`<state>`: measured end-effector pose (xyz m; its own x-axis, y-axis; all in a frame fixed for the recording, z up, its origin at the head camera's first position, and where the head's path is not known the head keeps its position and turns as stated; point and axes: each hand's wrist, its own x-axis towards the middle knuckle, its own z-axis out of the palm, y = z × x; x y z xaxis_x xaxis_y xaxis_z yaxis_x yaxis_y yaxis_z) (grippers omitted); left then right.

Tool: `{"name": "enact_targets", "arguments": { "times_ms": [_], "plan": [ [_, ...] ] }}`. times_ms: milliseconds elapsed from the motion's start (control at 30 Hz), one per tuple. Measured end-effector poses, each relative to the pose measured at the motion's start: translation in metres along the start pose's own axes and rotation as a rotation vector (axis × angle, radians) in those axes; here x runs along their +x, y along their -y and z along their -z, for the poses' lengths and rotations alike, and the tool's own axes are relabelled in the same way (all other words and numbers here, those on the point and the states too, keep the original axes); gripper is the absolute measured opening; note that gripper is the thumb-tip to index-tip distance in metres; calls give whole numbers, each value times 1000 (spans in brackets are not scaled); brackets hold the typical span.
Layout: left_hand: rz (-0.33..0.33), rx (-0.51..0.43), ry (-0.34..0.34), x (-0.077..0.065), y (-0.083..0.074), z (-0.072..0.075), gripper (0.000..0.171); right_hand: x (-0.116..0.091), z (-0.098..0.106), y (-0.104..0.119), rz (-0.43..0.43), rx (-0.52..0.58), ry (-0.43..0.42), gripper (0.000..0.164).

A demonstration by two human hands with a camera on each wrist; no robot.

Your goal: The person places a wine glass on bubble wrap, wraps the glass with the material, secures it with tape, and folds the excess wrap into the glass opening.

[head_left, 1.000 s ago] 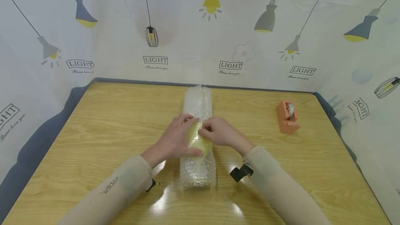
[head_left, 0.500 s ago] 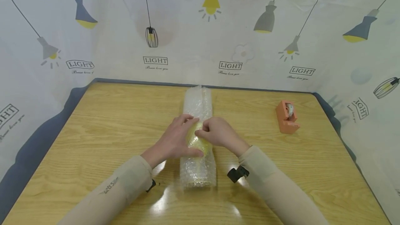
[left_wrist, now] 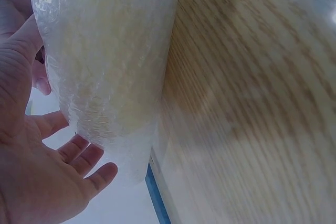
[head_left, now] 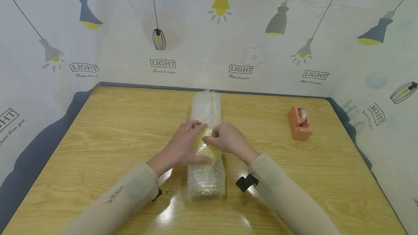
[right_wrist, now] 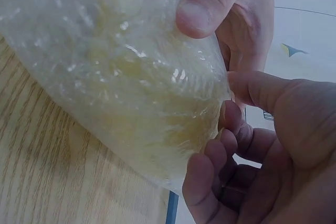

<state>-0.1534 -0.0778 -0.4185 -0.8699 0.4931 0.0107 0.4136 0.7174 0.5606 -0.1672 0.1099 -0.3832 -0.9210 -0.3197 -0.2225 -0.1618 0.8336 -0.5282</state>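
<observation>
A long bundle in clear bubble wrap [head_left: 205, 110] lies on the table, pointing away from me, with something yellow showing through its middle. My left hand [head_left: 183, 146] rests on its left side and top, thumb and fingers spread. In the left wrist view the fingers of that hand [left_wrist: 37, 161] are loosely bent beside the wrap [left_wrist: 110, 51]. My right hand [head_left: 230, 139] is at the upper right side, fingers curled. From the right wrist view, its thumb and fingertips [right_wrist: 199, 177] pinch at the wrap's surface, near the left thumb [right_wrist: 202, 11].
An orange tape dispenser [head_left: 298, 128] with a roll of tape stands at the right of the wooden table [head_left: 124, 119]. Behind the table's far edge hangs a pale cloth [head_left: 196, 39] printed with lamps. Dark wrist straps [head_left: 247, 183] show below the sleeves.
My right hand has shifted slightly left across the top of the bundle, its thumb moving further over the wrap. The left hand and the bundle stay nearly still.
</observation>
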Motion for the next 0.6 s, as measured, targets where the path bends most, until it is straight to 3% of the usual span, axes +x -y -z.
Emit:
{"name": "enact_targets", "arguments": {
  "times_ms": [400,600],
  "plan": [
    [-4,-11,7,-1,1,1,115,4,3,-4,-51,45,35,57],
    [-7,-26,-3,-2,4,1,114,7,2,-14,-68,137,68,56]
  ]
}}
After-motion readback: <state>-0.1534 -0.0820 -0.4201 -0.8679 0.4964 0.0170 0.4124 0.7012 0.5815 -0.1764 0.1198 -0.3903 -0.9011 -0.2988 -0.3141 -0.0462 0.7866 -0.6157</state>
